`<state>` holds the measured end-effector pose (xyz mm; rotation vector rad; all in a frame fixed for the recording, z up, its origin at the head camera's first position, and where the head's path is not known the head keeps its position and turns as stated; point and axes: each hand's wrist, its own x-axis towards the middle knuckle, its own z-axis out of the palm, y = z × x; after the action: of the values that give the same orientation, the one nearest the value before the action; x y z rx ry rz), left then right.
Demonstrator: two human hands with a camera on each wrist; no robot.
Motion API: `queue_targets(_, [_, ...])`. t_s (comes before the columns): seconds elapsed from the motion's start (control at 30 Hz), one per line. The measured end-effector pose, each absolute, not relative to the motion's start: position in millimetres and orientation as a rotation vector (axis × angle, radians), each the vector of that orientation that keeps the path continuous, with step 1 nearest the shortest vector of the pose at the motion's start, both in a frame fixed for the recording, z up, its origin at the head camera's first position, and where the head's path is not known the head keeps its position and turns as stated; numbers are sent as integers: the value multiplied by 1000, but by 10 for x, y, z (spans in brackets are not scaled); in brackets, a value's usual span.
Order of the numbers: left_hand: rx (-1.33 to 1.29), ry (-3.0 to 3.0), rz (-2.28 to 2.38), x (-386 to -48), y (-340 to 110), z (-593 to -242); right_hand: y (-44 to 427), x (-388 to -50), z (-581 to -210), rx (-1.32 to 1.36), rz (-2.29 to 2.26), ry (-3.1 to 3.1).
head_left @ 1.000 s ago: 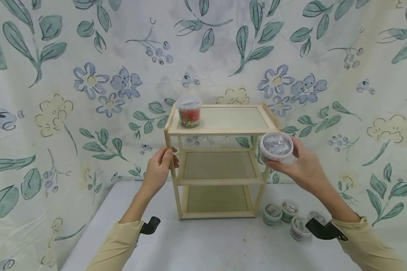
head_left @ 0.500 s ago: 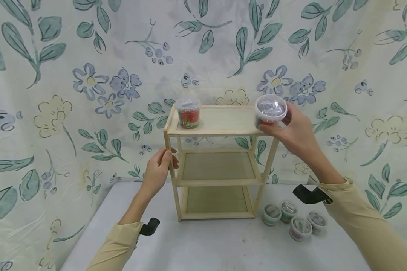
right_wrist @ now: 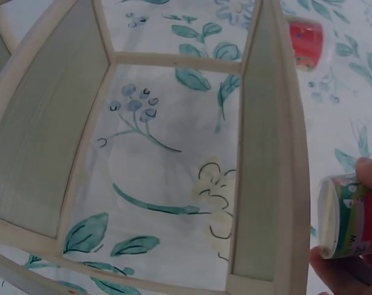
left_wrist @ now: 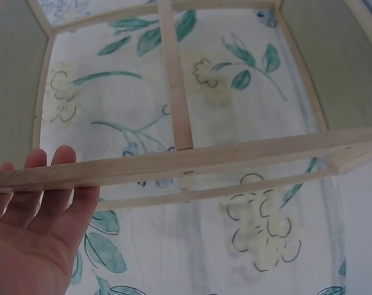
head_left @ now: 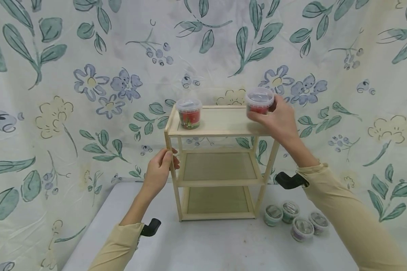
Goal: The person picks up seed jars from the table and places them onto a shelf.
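A three-tier wooden shelf (head_left: 220, 183) stands on the white table. My left hand (head_left: 157, 171) grips its left front post, fingers wrapped over the wood in the left wrist view. Above the right part of the top tier, my right hand (head_left: 280, 118) holds a small plastic tub (head_left: 259, 98) with a clear lid and red contents or label. In the right wrist view, the held tub (right_wrist: 352, 215) shows a green and red label, and a narrow gap separates its base from the top tier. Another lidded red tub (head_left: 190, 114) sits at the top tier's left.
Several lidded tubs (head_left: 302, 229) stand grouped on the table (head_left: 217, 248), right of the shelf's foot. A flower-patterned cloth (head_left: 203, 49) hangs close behind the shelf. The middle tier (head_left: 220, 165) and bottom tier (head_left: 218, 199) have wooden frames.
My right hand has carried its tub up from beside the shelf's right side, then leftward over the top tier. The left hand stays on the post.
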<state>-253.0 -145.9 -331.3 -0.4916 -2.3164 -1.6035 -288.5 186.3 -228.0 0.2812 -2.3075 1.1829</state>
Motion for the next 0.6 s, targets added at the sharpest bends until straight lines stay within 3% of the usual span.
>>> queue_targets(0.4, [-514,-2269,-1607,-2807,-1562,-3619,1788,-2971,-2380,203,1167,-2362])
queue_targets(0.6, [-498,-2286,-1606,-2618,-1486,-3411,1773,-2987,-2384,202,1080,-2434])
